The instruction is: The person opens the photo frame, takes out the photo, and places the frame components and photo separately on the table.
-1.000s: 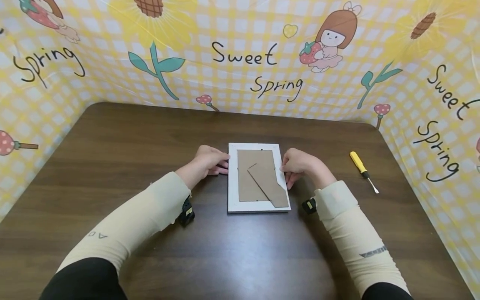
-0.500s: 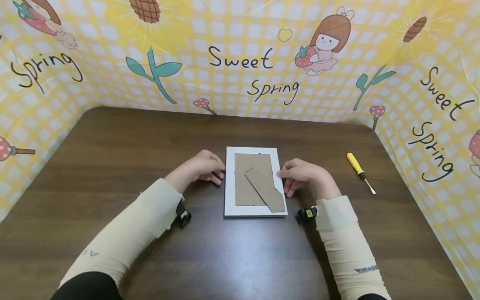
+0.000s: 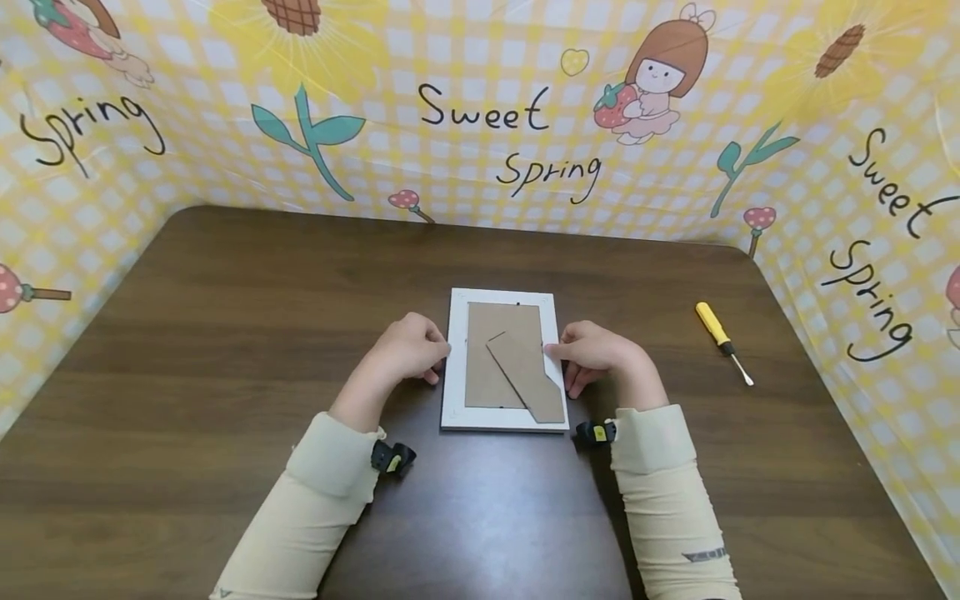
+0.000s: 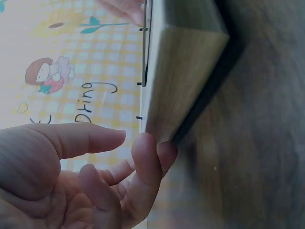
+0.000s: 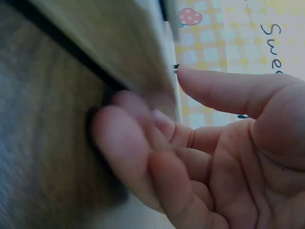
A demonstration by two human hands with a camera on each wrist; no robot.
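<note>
A white picture frame point(image 3: 455, 358) lies face down, its brown backing board point(image 3: 502, 358) with an angled stand leg point(image 3: 543, 396) facing up. Small dark metal tabs point(image 4: 139, 84) stick out along the back opening. At the frame's left side, my left hand point(image 3: 408, 346) has its fingertips at the edge; in the left wrist view the thumb point(image 4: 102, 139) stands apart from the frame. My right hand point(image 3: 596, 354) grips the right side, thumb over the back beside a tab point(image 5: 176, 67) and fingers curled at the outer side.
A yellow-handled screwdriver point(image 3: 723, 342) lies on the brown wooden table point(image 3: 225, 333) to the right. A yellow checked cloth point(image 3: 465, 75) with printed flowers and lettering rises behind and on both sides. Black wrist cameras point(image 3: 392, 458) sit at both cuffs.
The frame has shifted slightly left and turned a little. My left forearm has swung inward, its hand moving lower along the edge. My right hand has slid nearer along its side, thumb onto the back.
</note>
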